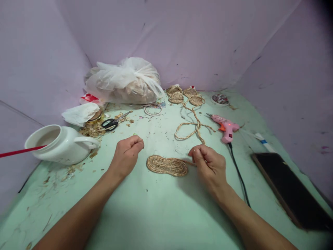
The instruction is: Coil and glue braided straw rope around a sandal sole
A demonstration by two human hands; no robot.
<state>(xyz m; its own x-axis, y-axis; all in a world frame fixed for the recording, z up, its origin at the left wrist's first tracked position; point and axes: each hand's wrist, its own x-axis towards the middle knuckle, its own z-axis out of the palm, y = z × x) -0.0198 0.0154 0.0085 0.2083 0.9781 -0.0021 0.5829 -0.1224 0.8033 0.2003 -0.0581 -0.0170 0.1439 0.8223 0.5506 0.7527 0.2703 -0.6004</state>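
Note:
On the green tabletop between my hands lies a flat coiled sole-shaped piece (166, 165) of braided straw rope, rounded at both ends and narrower in the middle. From its right end the loose braided rope (198, 126) runs into my right hand (209, 165), whose fingers are closed on it. Beyond that hand, the same rope appears to continue in loops toward the back. My left hand (127, 154) is closed in a fist just left of the coil, apart from it; whatever its fingers may hold is hidden.
A pink glue gun (225, 126), its red light on, lies at right with its cord, near a dark phone (291, 189). At left are a white jug (67, 144) and scissors (114, 121). Behind sit a plastic bag (125, 81) and several woven pieces (175, 97).

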